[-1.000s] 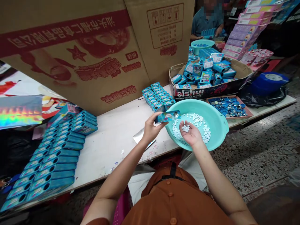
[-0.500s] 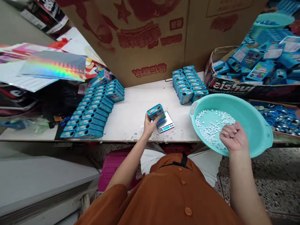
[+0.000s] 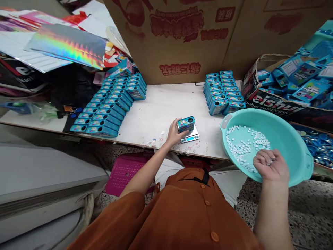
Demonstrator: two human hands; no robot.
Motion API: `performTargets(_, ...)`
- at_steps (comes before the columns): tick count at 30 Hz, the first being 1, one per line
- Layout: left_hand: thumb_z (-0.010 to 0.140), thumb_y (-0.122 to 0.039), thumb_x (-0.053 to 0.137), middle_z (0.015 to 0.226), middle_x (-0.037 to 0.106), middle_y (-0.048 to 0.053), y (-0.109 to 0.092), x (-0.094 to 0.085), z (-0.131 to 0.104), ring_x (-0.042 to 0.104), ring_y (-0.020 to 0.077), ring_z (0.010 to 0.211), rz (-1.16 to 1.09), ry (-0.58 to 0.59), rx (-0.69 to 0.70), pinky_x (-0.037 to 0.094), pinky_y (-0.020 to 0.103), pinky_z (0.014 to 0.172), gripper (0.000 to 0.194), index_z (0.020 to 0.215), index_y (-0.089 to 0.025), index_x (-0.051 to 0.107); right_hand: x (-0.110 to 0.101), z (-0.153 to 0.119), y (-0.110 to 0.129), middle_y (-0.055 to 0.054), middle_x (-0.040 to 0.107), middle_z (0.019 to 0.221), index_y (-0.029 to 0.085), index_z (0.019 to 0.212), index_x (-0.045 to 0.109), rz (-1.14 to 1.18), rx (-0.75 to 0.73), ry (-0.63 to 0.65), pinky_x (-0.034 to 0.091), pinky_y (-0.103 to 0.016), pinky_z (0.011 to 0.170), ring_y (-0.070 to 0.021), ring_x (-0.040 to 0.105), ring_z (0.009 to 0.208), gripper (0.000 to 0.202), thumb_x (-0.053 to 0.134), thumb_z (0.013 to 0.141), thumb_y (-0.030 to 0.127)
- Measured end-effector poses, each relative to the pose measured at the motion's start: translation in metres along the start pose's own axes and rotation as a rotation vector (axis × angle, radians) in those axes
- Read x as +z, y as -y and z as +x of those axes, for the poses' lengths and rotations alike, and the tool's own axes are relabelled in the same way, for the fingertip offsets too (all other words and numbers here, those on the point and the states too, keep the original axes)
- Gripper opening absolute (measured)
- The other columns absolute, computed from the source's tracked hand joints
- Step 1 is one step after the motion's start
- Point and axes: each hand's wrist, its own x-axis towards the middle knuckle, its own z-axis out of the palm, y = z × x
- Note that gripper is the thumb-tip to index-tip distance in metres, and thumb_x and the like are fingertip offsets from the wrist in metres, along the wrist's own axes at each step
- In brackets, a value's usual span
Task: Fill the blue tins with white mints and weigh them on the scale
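Pressure from the left hand (image 3: 173, 134) gripping the box (image 3: 186, 123) could skew the scale (image 3: 194, 133); the right hand (image 3: 272, 167) is clenched.

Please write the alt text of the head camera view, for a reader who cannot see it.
A person's left hand holds a small blue box at a silver digital scale on a white table, while the right hand is curled over a turquoise basin with white candy-like pieces. Rows of similar boxes stand left.
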Motion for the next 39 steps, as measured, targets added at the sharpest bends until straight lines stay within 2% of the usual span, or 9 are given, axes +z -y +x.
performTargets(4,0.069,-0.041,0.078,0.135,0.051,0.012,-0.003,-0.012,-0.006,0.048,0.0265,0.129,0.035,-0.033,0.024,0.037,0.044,0.109,0.074,0.131,-0.022,0.043,0.001,0.002,0.001,0.011,0.029,0.052,0.024,0.068,0.021,-0.007,0.002,0.010,0.020,-0.022,0.034,-0.0066,0.028,0.037,0.031,0.041,0.067,0.001)
performTargets(14,0.072,-0.043,0.076,0.130,0.056,0.012,0.004,-0.031,-0.024,0.051,0.0253,0.126,-0.010,-0.117,-0.040,0.037,0.044,0.110,0.064,0.126,-0.021,0.049,0.002,0.003,-0.001,0.011,0.031,0.053,0.024,0.069,0.022,-0.029,0.010,0.008,0.022,-0.022,0.034,-0.0064,0.031,0.038,0.032,0.042,0.066,-0.001)
performTargets(18,0.071,-0.043,0.076,0.133,0.054,0.010,0.003,-0.031,-0.026,0.048,0.0261,0.128,0.004,-0.118,-0.093,0.036,0.044,0.110,0.064,0.126,-0.023,0.049,0.001,0.005,-0.001,0.011,0.033,0.054,0.025,0.071,0.022,-0.028,0.031,0.032,0.023,-0.023,0.034,-0.0069,0.031,0.038,0.034,0.043,0.066,-0.001)
performTargets(28,0.071,-0.039,0.077,0.131,0.056,0.009,0.004,-0.026,-0.026,0.049,0.0252,0.127,0.000,-0.117,-0.084,0.036,0.043,0.110,0.061,0.124,-0.023,0.051,0.001,0.006,-0.001,0.009,0.032,0.053,0.024,0.070,0.023,-0.083,0.014,0.015,0.024,-0.022,0.035,-0.0063,0.031,0.039,0.031,0.042,0.067,0.000)
performTargets(32,0.071,-0.039,0.076,0.130,0.056,0.009,0.003,-0.026,-0.024,0.050,0.0254,0.126,0.004,-0.120,-0.078,0.037,0.043,0.109,0.061,0.123,-0.022,0.051,0.002,0.004,-0.001,0.007,0.039,0.060,0.023,0.077,0.034,-0.182,0.038,0.076,0.030,-0.019,0.038,-0.0064,0.036,0.044,0.020,0.048,0.074,0.009)
performTargets(35,0.071,-0.040,0.076,0.130,0.056,0.010,0.003,-0.025,-0.024,0.050,0.0256,0.126,0.011,-0.120,-0.074,0.037,0.043,0.109,0.060,0.123,-0.022,0.051,0.005,0.003,0.000,0.003,0.045,0.070,0.022,0.087,0.042,-0.272,0.039,0.115,0.037,-0.019,0.043,-0.0078,0.043,0.053,0.020,0.053,0.072,0.018)
performTargets(39,0.071,-0.041,0.076,0.130,0.056,0.009,0.004,-0.025,-0.026,0.050,0.0253,0.125,0.013,-0.127,-0.076,0.037,0.044,0.109,0.061,0.123,-0.023,0.051,0.012,0.004,0.004,0.003,0.042,0.072,0.020,0.089,0.045,-0.348,0.053,0.103,0.037,-0.015,0.043,-0.0056,0.041,0.052,0.025,0.051,0.069,0.006)
